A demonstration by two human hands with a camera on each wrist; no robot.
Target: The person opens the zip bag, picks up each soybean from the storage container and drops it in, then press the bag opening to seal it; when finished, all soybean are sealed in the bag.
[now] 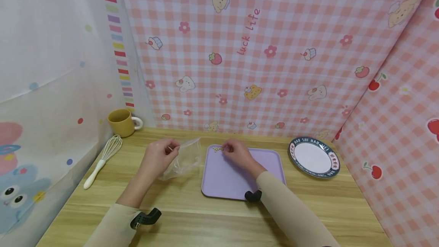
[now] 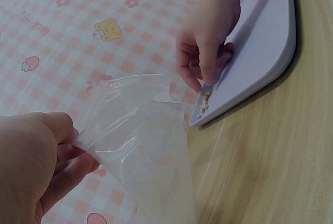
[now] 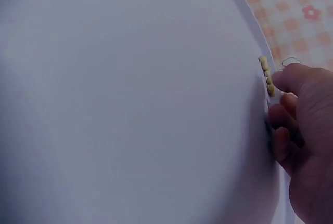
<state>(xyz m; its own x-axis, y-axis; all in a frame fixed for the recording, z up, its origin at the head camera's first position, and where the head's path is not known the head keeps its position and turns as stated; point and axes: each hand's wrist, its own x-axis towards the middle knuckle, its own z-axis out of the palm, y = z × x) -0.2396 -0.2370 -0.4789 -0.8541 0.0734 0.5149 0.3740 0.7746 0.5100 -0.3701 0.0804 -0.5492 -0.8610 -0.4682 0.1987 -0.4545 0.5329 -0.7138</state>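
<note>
A clear plastic bag point(image 1: 188, 155) hangs from the left hand point(image 1: 160, 156), whose thumb and fingers pinch its edge; in the left wrist view the bag point(image 2: 151, 151) spreads to the right of that hand point(image 2: 41, 161). Small yellowish beans or kernels point(image 1: 217, 149) lie at the far left corner of a lilac tray point(image 1: 223, 178). Over that corner the right hand point(image 1: 238, 154) bends its fingers down beside them. In the right wrist view its thumb touches or nearly touches the row of pieces point(image 3: 266, 76); whether it holds one I cannot tell.
A mustard mug point(image 1: 121, 124) with a white handle stands at the back left, a white-handled whisk point(image 1: 99, 169) in front of it. A plate point(image 1: 313, 157) with a dark patterned rim lies right of the tray. Patterned cloth point(image 1: 240, 75) hangs behind the table.
</note>
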